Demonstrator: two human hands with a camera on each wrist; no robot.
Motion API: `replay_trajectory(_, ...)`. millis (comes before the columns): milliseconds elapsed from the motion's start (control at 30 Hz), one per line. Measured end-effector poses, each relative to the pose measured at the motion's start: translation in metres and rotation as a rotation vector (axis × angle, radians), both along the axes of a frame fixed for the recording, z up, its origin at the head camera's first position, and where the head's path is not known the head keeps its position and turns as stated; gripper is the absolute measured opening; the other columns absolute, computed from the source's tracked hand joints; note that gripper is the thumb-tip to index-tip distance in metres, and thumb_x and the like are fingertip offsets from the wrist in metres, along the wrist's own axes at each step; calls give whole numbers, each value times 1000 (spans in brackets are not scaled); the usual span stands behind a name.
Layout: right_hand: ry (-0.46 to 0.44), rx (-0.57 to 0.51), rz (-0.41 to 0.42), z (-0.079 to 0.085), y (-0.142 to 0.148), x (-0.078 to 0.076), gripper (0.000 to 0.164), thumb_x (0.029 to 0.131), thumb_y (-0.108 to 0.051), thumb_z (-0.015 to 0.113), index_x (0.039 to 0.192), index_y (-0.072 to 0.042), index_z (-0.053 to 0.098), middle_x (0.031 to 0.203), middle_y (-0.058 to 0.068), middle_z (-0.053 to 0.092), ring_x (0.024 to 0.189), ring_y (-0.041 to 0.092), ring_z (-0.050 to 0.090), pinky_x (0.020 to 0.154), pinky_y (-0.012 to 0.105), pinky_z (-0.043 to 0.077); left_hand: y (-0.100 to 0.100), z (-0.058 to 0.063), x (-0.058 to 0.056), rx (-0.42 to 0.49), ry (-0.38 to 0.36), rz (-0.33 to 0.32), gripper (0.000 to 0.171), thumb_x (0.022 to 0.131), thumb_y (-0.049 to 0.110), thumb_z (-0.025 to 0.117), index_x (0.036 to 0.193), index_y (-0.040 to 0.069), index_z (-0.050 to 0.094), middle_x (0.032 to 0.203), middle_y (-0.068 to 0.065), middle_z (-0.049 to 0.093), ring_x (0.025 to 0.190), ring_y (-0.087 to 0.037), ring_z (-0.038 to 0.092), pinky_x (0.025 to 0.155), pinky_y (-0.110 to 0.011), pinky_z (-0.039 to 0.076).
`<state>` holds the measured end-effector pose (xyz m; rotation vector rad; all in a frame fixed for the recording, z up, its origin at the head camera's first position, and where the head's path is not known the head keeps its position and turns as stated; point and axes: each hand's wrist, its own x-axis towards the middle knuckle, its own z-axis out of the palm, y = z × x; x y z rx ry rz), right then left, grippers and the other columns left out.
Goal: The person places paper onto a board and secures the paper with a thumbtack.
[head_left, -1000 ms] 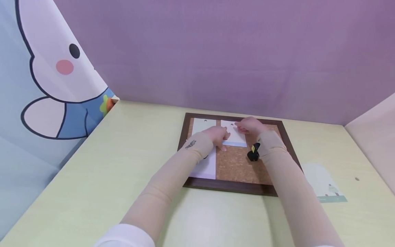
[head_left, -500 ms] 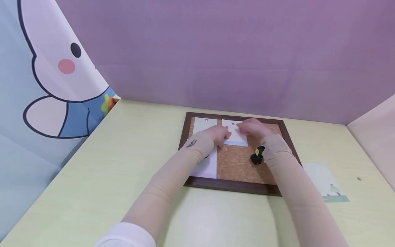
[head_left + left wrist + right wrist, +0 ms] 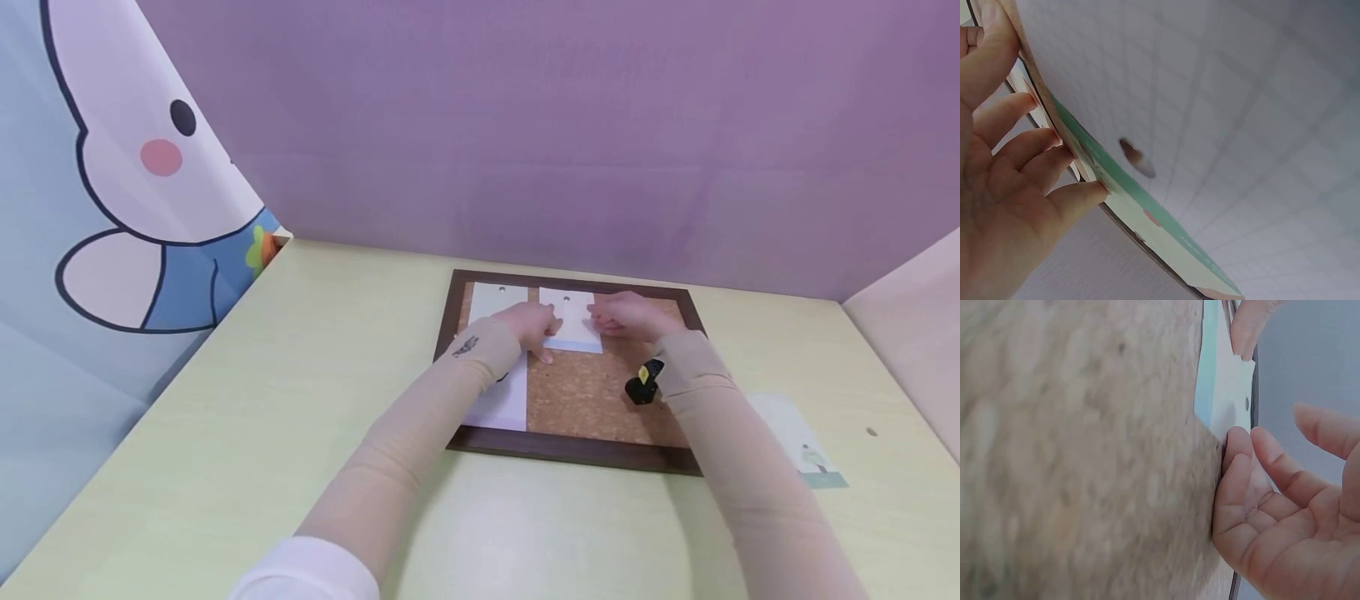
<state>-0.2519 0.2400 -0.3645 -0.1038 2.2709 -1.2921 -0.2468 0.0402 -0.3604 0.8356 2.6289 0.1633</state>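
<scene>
A small white card (image 3: 573, 323) with a blue strip along its near edge lies near the top of the framed corkboard (image 3: 577, 408), a round tack (image 3: 566, 298) at its upper edge. My left hand (image 3: 529, 325) rests its fingertips at the card's left side, thumb spread toward the cork. At the card's right edge is my right hand (image 3: 624, 313). In the right wrist view its fingers (image 3: 1232, 481) are loosely bent beside the card's corner, the thumb apart, with nothing held. Under my left wrist lies a grid-lined sheet (image 3: 498, 408), partly hidden, with its own tack (image 3: 1137, 158).
Right of the board, a pale printed card (image 3: 787, 433) with a green strip lies on the table, partly behind my right forearm. Further right is a small round disc (image 3: 872, 432). A black device (image 3: 641, 387) with a yellow label sits at my right wrist. A purple cloth (image 3: 570, 150) hangs behind.
My right hand has moved right, from beside the tack to the card's right edge. The left hand stays in place on the card.
</scene>
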Motion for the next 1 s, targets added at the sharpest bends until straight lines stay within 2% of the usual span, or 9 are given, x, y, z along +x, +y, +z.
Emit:
replay_trajectory(100, -5, 19, -6, 0, 6, 3, 37, 100, -23, 44, 118, 10, 49, 81, -6, 57, 74, 3, 54, 76, 17, 49, 2, 0, 0, -4, -7, -5, 40, 78, 33, 76, 71, 15, 41, 146, -10, 44, 79, -13, 45, 83, -26, 43)
replay_trajectory(300, -7, 45, 3, -1, 8, 7, 41, 101, -20, 42, 124, 13, 45, 89, -3, 62, 79, 3, 58, 79, 18, 49, -3, 1, 1, -10, -12, -17, 40, 80, 33, 74, 71, 15, 40, 147, -12, 41, 82, -15, 47, 85, -27, 43)
replay_trajectory(400, 24, 45, 28, -2, 7, 8, 39, 101, -15, 40, 123, 16, 46, 93, 4, 66, 79, 3, 59, 78, 18, 50, -8, 2, 2, -16, -13, 0, 38, 81, 33, 73, 73, 14, 41, 149, -12, 37, 95, -18, 53, 92, -28, 43)
replay_trajectory(533, 81, 119, 46, -1, 3, 13, 35, 99, -17, 45, 115, 13, 52, 96, 11, 66, 80, 9, 60, 75, 22, 51, -13, 3, 5, -10, -29, 29, 36, 82, 33, 72, 75, 12, 43, 152, -12, 31, 111, -23, 54, 99, -30, 41)
replay_trajectory(633, 89, 184, 45, 0, 3, 17, 32, 98, -22, 50, 108, 8, 53, 98, 14, 65, 83, 15, 61, 75, 26, 51, -14, 1, 6, 4, -40, 33, 37, 82, 32, 72, 74, 12, 42, 153, -12, 30, 103, -20, 53, 95, -29, 42)
replay_trajectory(733, 79, 222, 67, 1, 6, 20, 35, 97, -25, 51, 109, 8, 52, 101, 16, 64, 88, 20, 62, 78, 31, 52, -14, 0, 5, 13, -39, 29, 39, 81, 32, 73, 72, 13, 40, 153, -13, 31, 91, -17, 50, 89, -28, 42)
replay_trajectory(800, 72, 232, 105, 2, 9, 21, 41, 98, -27, 50, 116, 10, 51, 104, 17, 63, 92, 22, 62, 83, 35, 52, -14, -1, 3, 18, -36, 36, 40, 81, 32, 73, 71, 13, 39, 153, -12, 30, 85, -16, 48, 86, -27, 42)
replay_trajectory(900, 67, 230, 146, 4, 15, 22, 45, 98, -29, 49, 121, 9, 50, 106, 18, 63, 96, 23, 62, 86, 39, 51, -14, -3, 0, 19, -28, 51, 41, 81, 32, 74, 72, 14, 39, 153, -11, 30, 86, -16, 47, 86, -27, 41)
replay_trajectory(1000, 69, 220, 166, 5, 21, 23, 43, 99, -28, 46, 122, 9, 50, 107, 18, 62, 96, 23, 62, 86, 39, 51, -14, -5, -3, 10, -13, 53, 39, 81, 34, 74, 74, 15, 40, 151, -9, 35, 95, -16, 50, 90, -27, 41)
